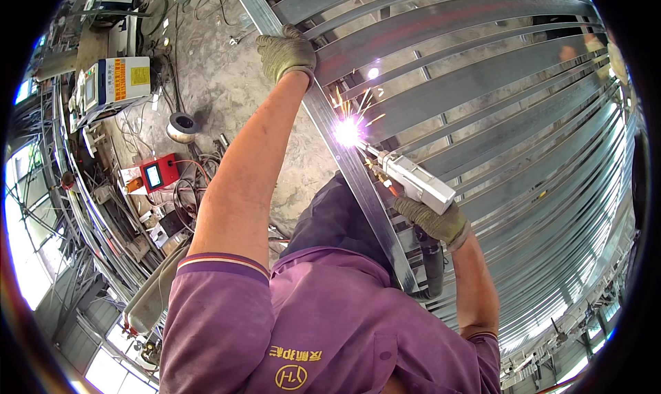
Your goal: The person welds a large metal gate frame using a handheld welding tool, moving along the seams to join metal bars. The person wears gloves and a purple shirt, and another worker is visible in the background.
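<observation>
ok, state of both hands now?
Left hand: on the long metal bar; can't tell if gripping.
Right hand: closed, holding the welding torch.

Mottled grey concrete floor (pixel 220 60) left of left hand's fingers (pixel 273 44); bright white glowing windows (pixel 29 263) farther left, beside grey panelled wall (pixel 65 301).

Concrete floor (pixel 213 58), grey, stained and scuffed; also visible through gaps between the metal slats (pixel 447 98), whose support cannot be determined. Directly on the floor: one wire spool (pixel 183 127); dark cables (pixel 177 91), some looped near a red box (pixel 166 169); one small metal piece (pixel 235 40)
</observation>
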Demonstrator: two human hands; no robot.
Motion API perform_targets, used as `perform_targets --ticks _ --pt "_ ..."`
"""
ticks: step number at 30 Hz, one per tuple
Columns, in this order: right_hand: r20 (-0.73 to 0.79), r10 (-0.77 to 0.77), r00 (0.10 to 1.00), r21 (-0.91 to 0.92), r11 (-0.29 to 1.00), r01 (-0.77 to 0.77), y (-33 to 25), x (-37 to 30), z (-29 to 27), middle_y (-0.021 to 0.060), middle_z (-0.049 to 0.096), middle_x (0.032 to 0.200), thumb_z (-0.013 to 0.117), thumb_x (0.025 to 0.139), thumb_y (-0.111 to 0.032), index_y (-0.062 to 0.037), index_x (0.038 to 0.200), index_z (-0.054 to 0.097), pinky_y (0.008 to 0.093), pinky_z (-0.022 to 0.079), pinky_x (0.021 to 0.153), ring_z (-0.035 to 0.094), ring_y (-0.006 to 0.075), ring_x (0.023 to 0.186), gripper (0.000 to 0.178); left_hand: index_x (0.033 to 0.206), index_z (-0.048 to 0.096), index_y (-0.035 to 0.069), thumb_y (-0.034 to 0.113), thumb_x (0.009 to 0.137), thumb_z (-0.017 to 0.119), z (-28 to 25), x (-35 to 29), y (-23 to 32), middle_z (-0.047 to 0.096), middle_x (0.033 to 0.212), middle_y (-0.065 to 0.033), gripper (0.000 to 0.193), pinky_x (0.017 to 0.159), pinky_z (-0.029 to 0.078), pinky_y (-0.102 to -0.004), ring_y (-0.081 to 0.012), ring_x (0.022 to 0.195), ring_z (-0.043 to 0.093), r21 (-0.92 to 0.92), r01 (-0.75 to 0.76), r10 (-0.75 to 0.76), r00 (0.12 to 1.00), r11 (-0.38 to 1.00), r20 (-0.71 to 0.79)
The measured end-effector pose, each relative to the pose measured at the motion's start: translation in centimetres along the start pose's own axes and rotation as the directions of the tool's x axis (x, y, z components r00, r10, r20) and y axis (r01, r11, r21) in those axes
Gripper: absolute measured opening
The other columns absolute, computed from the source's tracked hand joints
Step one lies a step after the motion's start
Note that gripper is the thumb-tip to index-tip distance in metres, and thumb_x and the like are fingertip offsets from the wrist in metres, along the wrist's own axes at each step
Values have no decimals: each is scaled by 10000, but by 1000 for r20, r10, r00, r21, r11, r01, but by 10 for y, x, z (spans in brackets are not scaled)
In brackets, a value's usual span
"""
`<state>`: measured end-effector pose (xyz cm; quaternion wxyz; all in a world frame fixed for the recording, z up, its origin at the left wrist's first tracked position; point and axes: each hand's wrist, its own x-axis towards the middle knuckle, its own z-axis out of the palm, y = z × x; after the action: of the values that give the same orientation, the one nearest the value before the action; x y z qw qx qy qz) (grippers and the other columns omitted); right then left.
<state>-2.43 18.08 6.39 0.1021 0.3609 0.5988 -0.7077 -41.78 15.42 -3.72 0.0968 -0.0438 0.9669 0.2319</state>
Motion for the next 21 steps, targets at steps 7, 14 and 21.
perform_targets --ticks 7,14,21 --pt "12 -29 1000 44 999 28 7 0 1 -24 683 959 841 969 -183 -54 1382 674 244 534 665 598 61 800 463 1400 486 -56 494 1036 524 0 0 -1 619 1354 -290 661 1008 551 -547 -468 1201 668 -4 -13 13 1000 1000 -8" --pt "11 -5 1000 25 1000 4 11 -1 1 -30 676 936 838 972 -182 -50 1354 683 241 523 647 590 59 776 433 1391 493 -51 496 1029 534 1 0 -1 623 1355 -293 657 1013 548 -548 -470 1205 668 -34 -7 7 1000 999 -14" --pt "10 -7 1000 61 998 6 7 -5 2 -25 676 910 837 970 -169 -43 1340 684 243 525 633 600 63 751 420 1393 492 -48 490 1028 536 0 0 0 629 1354 -290 652 1028 542 -544 -468 1219 662 -32 -4 4 1000 999 -10"
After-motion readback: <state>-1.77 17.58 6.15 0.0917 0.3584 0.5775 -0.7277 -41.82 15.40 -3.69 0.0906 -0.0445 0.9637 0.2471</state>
